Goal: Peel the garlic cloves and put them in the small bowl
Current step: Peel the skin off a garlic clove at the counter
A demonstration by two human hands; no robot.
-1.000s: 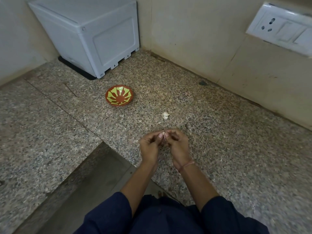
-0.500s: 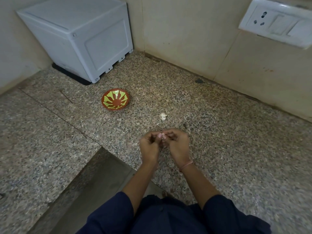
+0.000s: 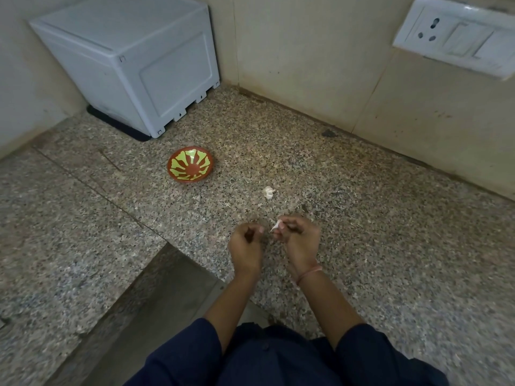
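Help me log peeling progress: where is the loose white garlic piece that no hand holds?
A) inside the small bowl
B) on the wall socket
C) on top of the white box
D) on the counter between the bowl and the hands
D: the loose garlic piece lies on the speckled counter, apart from the small bowl, beyond the right hand, which pinches another white bit.

A person wears a dark navy blue top, seen from above. Its left sleeve point(image 3: 178, 355) and right sleeve point(image 3: 370, 355) are loose and end near the elbows, leaving both forearms bare. A small dark button point(image 3: 264, 346) sits at the middle of the front. A thin pinkish thread band point(image 3: 309, 273) circles the wrist behind the right hand point(image 3: 299, 240).
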